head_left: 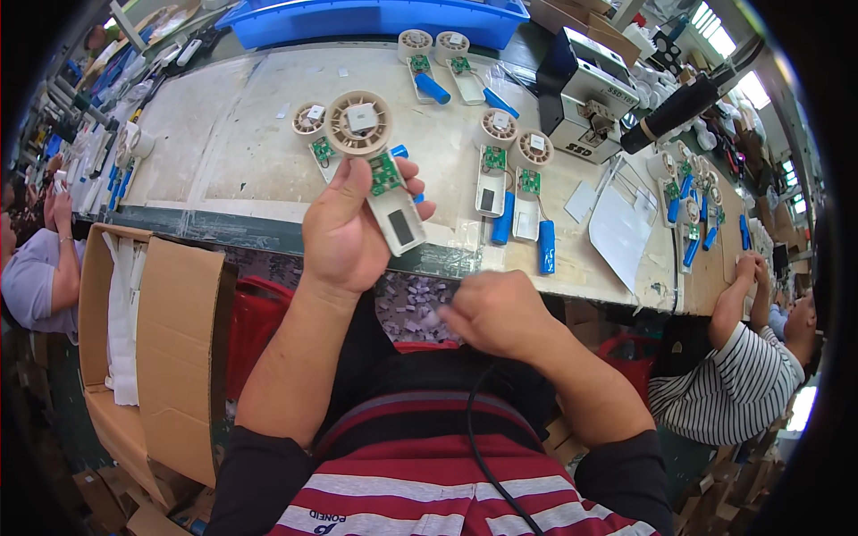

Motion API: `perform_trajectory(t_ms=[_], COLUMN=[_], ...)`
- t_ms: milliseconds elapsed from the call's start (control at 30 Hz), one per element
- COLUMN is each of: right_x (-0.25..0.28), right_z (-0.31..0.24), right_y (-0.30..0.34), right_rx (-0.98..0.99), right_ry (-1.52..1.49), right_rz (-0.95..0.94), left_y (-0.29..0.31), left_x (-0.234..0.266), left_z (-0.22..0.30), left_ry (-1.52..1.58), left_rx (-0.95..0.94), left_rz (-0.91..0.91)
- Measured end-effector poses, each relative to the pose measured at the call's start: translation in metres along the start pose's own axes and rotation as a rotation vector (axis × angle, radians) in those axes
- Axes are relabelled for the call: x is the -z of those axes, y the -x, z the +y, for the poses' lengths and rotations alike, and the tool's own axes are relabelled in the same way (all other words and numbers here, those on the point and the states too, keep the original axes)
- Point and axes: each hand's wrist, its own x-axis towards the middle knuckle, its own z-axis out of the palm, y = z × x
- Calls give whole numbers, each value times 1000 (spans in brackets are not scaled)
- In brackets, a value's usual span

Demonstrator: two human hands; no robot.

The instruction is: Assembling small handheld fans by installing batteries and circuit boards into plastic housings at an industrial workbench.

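My left hand (344,228) is closed around the handle of a small handheld fan (359,123), raised over the table's front edge. Its round cream head faces up with a white square at the hub. A green circuit board (385,174) sits in the open handle, above a dark rectangular pad (400,228). Part of a blue battery (399,152) shows behind my fingers. My right hand (500,311) is curled in front of my body, apart from the fan, its fingers pressed together. Anything in them is hidden or blurred. Another opened fan (310,119) lies just behind the held one.
Several opened fans with blue batteries lie on the table, including a pair (498,129) to the right. A blue bin (375,20) stands at the back, near a black-and-white machine (581,98). An open carton (179,357) is at my left. Co-workers sit on both sides.
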Motion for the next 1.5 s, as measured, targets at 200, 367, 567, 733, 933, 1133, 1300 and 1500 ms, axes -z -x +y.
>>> perform_trajectory(t_ms=[200, 367, 567, 733, 933, 1133, 1300, 1500], right_x=[0, -33, -40, -24, -15, -8, 3, 3], right_z=[-4, -6, 0, 1, 0, -23, -29, -31], right_y=[-25, -52, -42, -34, -21, -25, -27, -28], right_rx=[-308, -375, -493, -525, -449, -262, -228, -205], right_ry=[-507, -678, -880, -781, -556, -667, -601, -702], right_rz=[338, 363, 403, 341, 243, 240, 205, 165], left_y=[9, 11, 15, 16, 15, 13, 15, 21], left_x=[22, 12, 9, 11, 7, 0, -4, -5], left_z=[10, 4, 9, -3, -8, -13, -13, -16], left_ry=[175, 257, -35, -119, -219, -139, -82, -186], left_rx=[149, 217, 70, -63, -115, -131, -121, -149], left_rz=[-105, -210, -37, -18, -31, -80, -90, -104])
